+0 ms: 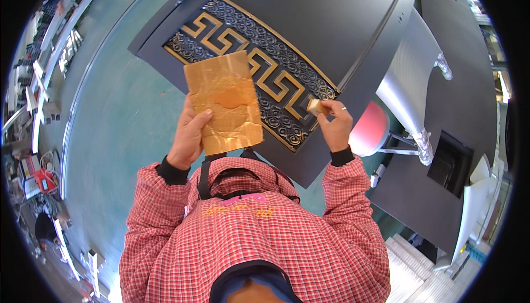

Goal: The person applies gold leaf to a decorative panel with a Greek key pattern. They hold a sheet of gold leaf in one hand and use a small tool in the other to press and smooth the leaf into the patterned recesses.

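Observation:
My left hand (190, 132) grips a flat rectangular board (234, 129) covered in gold paint, with a wetter-looking orange-gold patch near its middle. Between the fingers of my right hand (335, 125) is a small sponge block (316, 107), pale with gold-brown on its edge. The sponge is at the right end of a decorative relief strip (259, 71) on a dark grey door panel (326, 16); whether it touches the surface I cannot tell. Gold covers most of the strip's raised key pattern and border lines, while the scrollwork looks dark and silvery. The board hides part of the strip.
Right of the panel is a red round stool (371, 129). Beyond it lie a roll of silvery film (411, 76) and another dark panel (464, 54) with a rectangular cutout (450, 162). Green floor (105, 115) stretches to the left, with a red tool case (41, 179) at its edge.

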A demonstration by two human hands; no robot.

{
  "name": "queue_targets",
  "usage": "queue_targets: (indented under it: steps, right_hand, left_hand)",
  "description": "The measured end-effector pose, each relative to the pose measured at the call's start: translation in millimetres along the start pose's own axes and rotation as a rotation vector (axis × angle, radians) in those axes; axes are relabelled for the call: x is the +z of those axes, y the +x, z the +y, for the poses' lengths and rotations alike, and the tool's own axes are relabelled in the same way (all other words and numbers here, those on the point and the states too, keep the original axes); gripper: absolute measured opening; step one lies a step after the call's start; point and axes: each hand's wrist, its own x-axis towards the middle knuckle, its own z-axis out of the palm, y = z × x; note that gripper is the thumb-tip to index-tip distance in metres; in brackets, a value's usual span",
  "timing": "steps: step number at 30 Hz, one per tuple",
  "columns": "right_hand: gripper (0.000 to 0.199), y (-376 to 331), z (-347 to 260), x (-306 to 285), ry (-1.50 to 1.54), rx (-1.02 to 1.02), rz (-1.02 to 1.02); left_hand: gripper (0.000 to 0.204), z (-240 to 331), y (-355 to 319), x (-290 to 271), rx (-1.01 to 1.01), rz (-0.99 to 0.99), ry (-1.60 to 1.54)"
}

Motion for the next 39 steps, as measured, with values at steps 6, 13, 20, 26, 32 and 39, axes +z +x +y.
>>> queue_targets:
  steps: [6, 13, 20, 26, 32, 39]
  right_hand:
    - [0.028, 13.6, -85.2, -22.4, 0.224, -0.205, -0.094]
    - [0.03, 5.7, -121.7, -13.0, 0.05, -0.55, -0.217]
    - [0.028, -7.0, -121.7, -25.5, 0.055, -0.438, -0.262]
    - [0.028, 7.5, -100.9, -42.0, 0.0, -0.466, -0.251]
    - [0.026, 21.2, 7.9, -23.3, -0.035, -0.383, -0.326]
    - [0.025, 14.4, 70.8, 11.9, -0.03, -0.484, -0.51]
  left_hand:
    - [0.054, -18.3, -10.7, 20.0, -0.06, -0.037, -0.069]
    - [0.053, -35.3, -24.8, 24.5, -0.041, -0.117, -0.031]
    - [0.053, -40.7, -40.1, 15.7, -0.031, -0.105, -0.043]
    - [0.055, -41.0, -58.8, 14.7, 0.057, 0.001, -0.103]
    - [0.055, -48.7, -84.7, 20.6, 0.184, 0.163, -0.128]
    - [0.052, -88.7, -120.5, 59.3, 0.288, 0.383, -0.183]
